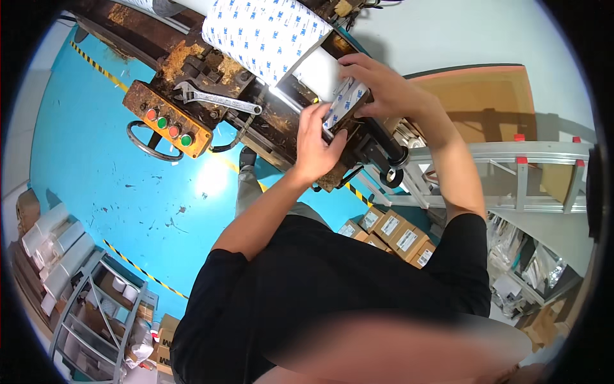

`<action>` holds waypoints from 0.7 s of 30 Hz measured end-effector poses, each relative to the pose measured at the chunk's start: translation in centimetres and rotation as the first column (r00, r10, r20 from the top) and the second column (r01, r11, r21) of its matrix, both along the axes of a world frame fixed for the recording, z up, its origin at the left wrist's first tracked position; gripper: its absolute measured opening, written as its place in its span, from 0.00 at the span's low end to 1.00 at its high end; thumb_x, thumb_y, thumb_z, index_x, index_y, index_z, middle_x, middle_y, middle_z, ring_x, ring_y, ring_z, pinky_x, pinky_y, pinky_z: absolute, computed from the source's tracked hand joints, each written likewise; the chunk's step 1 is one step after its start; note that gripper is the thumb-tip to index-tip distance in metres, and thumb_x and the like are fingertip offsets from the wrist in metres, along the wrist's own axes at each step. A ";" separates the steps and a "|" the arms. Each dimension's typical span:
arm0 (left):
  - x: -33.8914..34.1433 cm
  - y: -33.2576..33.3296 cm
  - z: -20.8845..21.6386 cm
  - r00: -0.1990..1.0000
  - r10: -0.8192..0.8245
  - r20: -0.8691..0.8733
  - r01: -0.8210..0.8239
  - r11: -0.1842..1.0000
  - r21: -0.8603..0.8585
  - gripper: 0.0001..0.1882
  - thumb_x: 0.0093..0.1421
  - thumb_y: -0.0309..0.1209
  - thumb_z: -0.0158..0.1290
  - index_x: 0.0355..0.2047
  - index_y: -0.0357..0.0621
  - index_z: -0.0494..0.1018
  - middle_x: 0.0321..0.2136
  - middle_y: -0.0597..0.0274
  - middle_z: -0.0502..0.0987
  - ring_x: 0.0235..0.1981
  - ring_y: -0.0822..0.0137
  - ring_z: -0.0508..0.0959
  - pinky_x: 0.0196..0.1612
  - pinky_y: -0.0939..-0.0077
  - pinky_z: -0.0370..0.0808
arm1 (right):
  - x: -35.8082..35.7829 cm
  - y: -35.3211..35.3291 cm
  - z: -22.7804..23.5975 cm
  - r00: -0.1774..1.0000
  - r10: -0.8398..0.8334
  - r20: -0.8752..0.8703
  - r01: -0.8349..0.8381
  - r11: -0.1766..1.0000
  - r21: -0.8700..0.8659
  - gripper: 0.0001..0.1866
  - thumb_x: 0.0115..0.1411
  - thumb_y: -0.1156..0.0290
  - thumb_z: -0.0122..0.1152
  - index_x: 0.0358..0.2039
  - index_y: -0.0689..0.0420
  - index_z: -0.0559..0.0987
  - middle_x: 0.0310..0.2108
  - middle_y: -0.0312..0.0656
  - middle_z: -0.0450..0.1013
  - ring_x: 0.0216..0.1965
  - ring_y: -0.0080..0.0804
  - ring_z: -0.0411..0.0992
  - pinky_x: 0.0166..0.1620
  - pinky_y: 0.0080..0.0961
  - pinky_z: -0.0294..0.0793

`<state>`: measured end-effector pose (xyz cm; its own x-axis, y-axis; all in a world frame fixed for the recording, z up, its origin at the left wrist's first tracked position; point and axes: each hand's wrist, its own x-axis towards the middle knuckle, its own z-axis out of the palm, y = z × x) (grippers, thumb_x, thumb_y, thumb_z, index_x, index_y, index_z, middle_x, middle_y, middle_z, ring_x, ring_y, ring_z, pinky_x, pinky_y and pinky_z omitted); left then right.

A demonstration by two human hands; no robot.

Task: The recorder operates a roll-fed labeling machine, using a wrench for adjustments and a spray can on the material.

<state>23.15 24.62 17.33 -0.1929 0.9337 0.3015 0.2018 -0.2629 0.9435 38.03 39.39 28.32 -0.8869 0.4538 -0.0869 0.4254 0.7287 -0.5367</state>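
Note:
A narrow roll of white tape with blue print [347,101] sits at the end of a machine shaft, between my two hands. My left hand [316,144] grips its near left edge, fingers on top and thumb below. From the far right, my right hand [391,91] curls round the other side of the same roll. Just beyond lies a wide roll of white sheet with matching blue print [262,37], and a bare white cylinder [318,72] shows at its end. Part of the narrow roll is hidden behind my fingers.
An adjustable wrench [220,99] lies on the rusty machine bed, left of my hands. An orange control box with red and green buttons [167,120] and a handwheel [153,141] stick out nearby. A ladder [499,153] stands right; cardboard boxes [403,235] are stacked below it.

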 end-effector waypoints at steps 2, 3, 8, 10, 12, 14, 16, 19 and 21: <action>-0.8 0.0 0.2 0.991 -0.072 0.111 0.076 0.996 -0.037 0.30 0.47 0.24 0.59 0.53 0.38 0.66 0.47 0.48 0.67 0.46 0.52 0.70 0.51 0.66 0.67 | 0.4 -0.3 -0.2 0.999 -0.030 -0.035 0.031 0.999 0.045 0.32 0.37 0.76 0.73 0.45 0.56 0.69 0.54 0.45 0.62 0.52 0.46 0.65 0.51 0.35 0.69; -1.2 -0.1 -0.5 0.990 -0.084 0.116 0.091 0.994 -0.058 0.30 0.49 0.26 0.58 0.54 0.39 0.66 0.48 0.50 0.66 0.46 0.57 0.69 0.51 0.69 0.66 | 0.4 -0.4 -0.1 0.999 -0.027 -0.036 0.029 0.999 0.044 0.32 0.37 0.76 0.73 0.45 0.56 0.69 0.54 0.45 0.62 0.52 0.46 0.65 0.51 0.35 0.69; -2.0 4.1 -3.5 0.630 0.178 0.756 0.197 0.905 -0.376 0.13 0.67 0.30 0.42 0.48 0.38 0.67 0.38 0.63 0.73 0.37 0.74 0.72 0.41 0.80 0.69 | 0.2 -0.5 0.0 0.997 -0.060 0.050 0.060 0.998 -0.008 0.32 0.37 0.76 0.74 0.44 0.56 0.69 0.55 0.44 0.62 0.51 0.44 0.66 0.51 0.33 0.70; -2.3 6.1 -3.6 0.460 0.219 0.860 0.258 0.895 -0.365 0.12 0.67 0.29 0.41 0.49 0.38 0.66 0.36 0.64 0.73 0.36 0.74 0.72 0.40 0.79 0.69 | 0.2 -0.9 0.2 0.996 -0.076 0.041 0.077 0.997 -0.008 0.31 0.37 0.76 0.73 0.44 0.56 0.69 0.55 0.44 0.62 0.51 0.44 0.66 0.51 0.33 0.70; -2.2 6.6 -3.1 0.389 0.220 0.894 0.272 0.900 -0.340 0.11 0.67 0.28 0.40 0.48 0.39 0.67 0.35 0.65 0.73 0.35 0.75 0.72 0.39 0.79 0.70 | 0.4 -1.0 0.2 0.995 -0.095 0.037 0.095 0.995 -0.005 0.31 0.37 0.76 0.73 0.44 0.57 0.69 0.55 0.43 0.62 0.51 0.44 0.66 0.50 0.33 0.71; -1.8 7.1 -3.2 0.312 0.219 0.924 0.288 0.905 -0.312 0.11 0.68 0.27 0.40 0.47 0.40 0.67 0.34 0.66 0.73 0.35 0.75 0.72 0.38 0.79 0.70 | 0.7 -1.0 -0.2 0.995 -0.101 0.002 0.101 0.995 0.009 0.32 0.37 0.76 0.74 0.44 0.56 0.69 0.55 0.43 0.63 0.50 0.43 0.68 0.49 0.33 0.71; -1.6 7.1 -4.0 0.250 0.144 0.957 0.280 0.936 -0.214 0.09 0.68 0.26 0.39 0.45 0.42 0.67 0.35 0.66 0.73 0.35 0.76 0.72 0.37 0.80 0.70 | 0.1 -0.9 0.4 0.990 -0.135 0.040 0.137 0.989 -0.047 0.32 0.36 0.76 0.74 0.43 0.56 0.69 0.55 0.42 0.63 0.49 0.43 0.68 0.48 0.33 0.72; -1.4 6.8 -4.8 0.170 0.204 0.964 0.265 0.933 -0.244 0.09 0.66 0.25 0.40 0.44 0.43 0.67 0.34 0.65 0.74 0.33 0.75 0.72 0.35 0.80 0.71 | -0.2 -0.5 0.9 0.982 -0.159 0.102 0.170 0.980 -0.104 0.31 0.35 0.76 0.74 0.42 0.55 0.70 0.55 0.41 0.63 0.48 0.42 0.69 0.47 0.33 0.73; -1.8 6.7 -5.3 0.178 0.203 0.963 0.324 0.912 -0.252 0.09 0.64 0.25 0.41 0.43 0.43 0.68 0.34 0.65 0.74 0.33 0.74 0.73 0.36 0.78 0.72 | -0.3 -0.1 0.9 0.981 -0.149 0.127 0.163 0.981 -0.108 0.31 0.35 0.76 0.75 0.41 0.55 0.70 0.55 0.41 0.64 0.47 0.42 0.69 0.47 0.33 0.73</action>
